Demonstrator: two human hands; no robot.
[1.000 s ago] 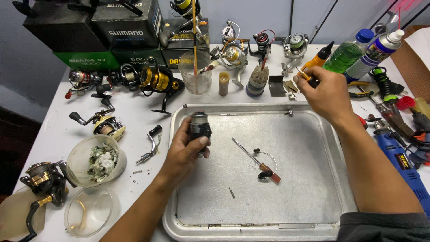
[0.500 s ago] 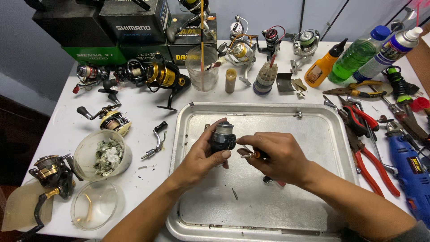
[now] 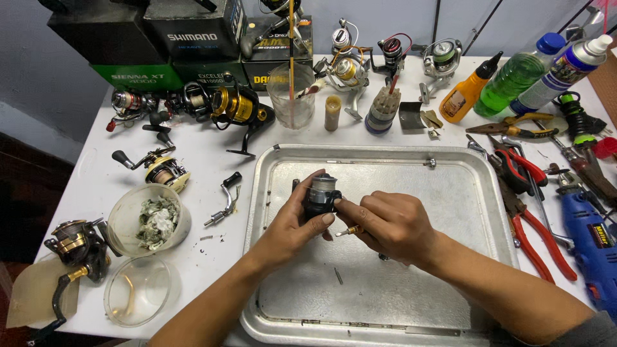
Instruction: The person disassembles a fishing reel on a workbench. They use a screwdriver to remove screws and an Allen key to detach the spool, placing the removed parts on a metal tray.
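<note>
Spool (image 3: 321, 193) of a fishing reel, dark with a pale band, sits over the metal tray (image 3: 450, 193), gripped by the left hand (image 3: 292, 222) whose fingers wrap its side and hide its lower half. Right hand (image 3: 389, 225) pinches a small brass-tipped tool (image 3: 350, 231) just beside the spool; most of that tool is buried in the clenched fingers. A thin pin (image 3: 338, 275) lies loose on the tray nearer the body. Left of the tray on the white surface are a reel handle (image 3: 225, 198), a tub of crumpled wipes (image 3: 151, 222) and a clear lid (image 3: 138, 290). Red-handled pliers (image 3: 533, 218) lie right, a blue power tool (image 3: 594, 234) cut off at the edge. Farther back stand assembled reels, bottles and boxes
</note>
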